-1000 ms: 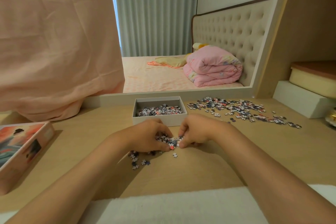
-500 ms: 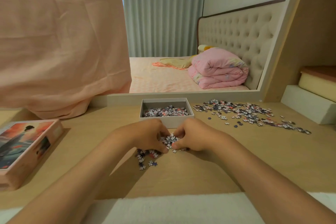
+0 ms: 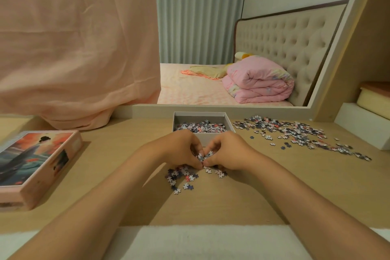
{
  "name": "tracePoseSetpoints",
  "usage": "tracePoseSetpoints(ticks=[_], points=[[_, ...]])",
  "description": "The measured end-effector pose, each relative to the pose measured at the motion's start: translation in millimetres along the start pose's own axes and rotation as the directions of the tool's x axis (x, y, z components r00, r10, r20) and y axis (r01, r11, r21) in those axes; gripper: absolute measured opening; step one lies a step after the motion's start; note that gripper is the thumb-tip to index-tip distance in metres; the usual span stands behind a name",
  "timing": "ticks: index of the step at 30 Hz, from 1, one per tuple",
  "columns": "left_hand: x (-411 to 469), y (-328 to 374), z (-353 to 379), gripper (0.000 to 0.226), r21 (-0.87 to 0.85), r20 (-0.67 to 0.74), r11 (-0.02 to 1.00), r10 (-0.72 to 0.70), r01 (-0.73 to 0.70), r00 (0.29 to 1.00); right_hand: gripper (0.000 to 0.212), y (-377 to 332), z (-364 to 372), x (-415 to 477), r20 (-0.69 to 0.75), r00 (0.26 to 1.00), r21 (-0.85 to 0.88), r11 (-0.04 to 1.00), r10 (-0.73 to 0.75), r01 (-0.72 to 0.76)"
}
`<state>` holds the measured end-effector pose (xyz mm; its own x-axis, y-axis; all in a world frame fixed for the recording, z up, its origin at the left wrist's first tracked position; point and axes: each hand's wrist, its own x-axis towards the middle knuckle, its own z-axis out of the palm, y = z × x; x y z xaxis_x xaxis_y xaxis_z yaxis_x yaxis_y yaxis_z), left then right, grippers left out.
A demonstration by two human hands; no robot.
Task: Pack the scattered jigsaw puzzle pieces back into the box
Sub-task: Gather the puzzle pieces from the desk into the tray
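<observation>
A grey open box (image 3: pixel 229 120) stands at the back of the wooden desk, partly filled with puzzle pieces. My left hand (image 3: pixel 179 150) and my right hand (image 3: pixel 229 152) meet just in front of it, fingers curled, cupping a small heap of puzzle pieces (image 3: pixel 203 157) between them. Loose pieces (image 3: pixel 182 177) lie on the desk below and to the left of my hands. A wide scatter of pieces (image 3: pixel 295 133) spreads over the desk to the right of the box.
The pink box lid (image 3: pixel 35 164) with a painted figure lies at the left. A peach cloth (image 3: pixel 73 48) hangs at the back left. A mirror frame (image 3: pixel 232 108) runs behind the box. White blocks (image 3: pixel 363 124) sit at the right; a white towel (image 3: pixel 211 240) lies along the near edge.
My hands have drawn closer together around the heap and risen slightly toward the box. A few pieces have been left behind on the desk beneath them.
</observation>
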<state>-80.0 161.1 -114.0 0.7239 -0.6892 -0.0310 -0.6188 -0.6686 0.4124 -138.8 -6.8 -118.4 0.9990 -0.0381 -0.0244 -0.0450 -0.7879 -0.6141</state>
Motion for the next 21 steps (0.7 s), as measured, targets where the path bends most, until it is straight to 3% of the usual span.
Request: tracePoseSetpoints(ticks=[4, 7, 11, 14, 18, 21], points=[[2, -8, -6, 0.018, -0.094, -0.06, 0.995, 0.02, -0.026, 0.998, 0.013, -1, -5, -3, 0.003, 0.999, 0.223, 0.974, 0.042, -0.041], [3, -9, -15, 0.021, -0.299, -0.108, 0.954, -0.001, -0.031, 0.994, 0.014, -6, -18, 3, -0.04, 0.999, 0.289, 0.957, 0.034, -0.021], [15, -11, -26, 0.017, -0.494, -0.333, 0.857, -0.035, -0.143, 0.942, 0.015, -15, -35, 24, -0.22, 0.975, 0.327, 0.942, 0.003, 0.071], [34, -20, -23, 0.022, -0.441, -0.473, 0.886, -0.091, -0.146, 0.876, 0.012, -16, -33, 47, -0.352, 0.935, 0.184, 0.977, -0.038, 0.109], [46, -31, -11, 0.041, -0.203, -0.4, 0.976, -0.012, -0.076, 0.917, 0.016, -9, -21, 64, -0.337, 0.935, -0.044, 0.994, -0.111, 0.102], [46, -37, -11, 0.036, -0.151, -0.421, 0.987, -0.015, -0.054, 0.907, 0.026, -4, -16, 65, -0.315, 0.938, -0.11, 0.987, -0.144, 0.114]])
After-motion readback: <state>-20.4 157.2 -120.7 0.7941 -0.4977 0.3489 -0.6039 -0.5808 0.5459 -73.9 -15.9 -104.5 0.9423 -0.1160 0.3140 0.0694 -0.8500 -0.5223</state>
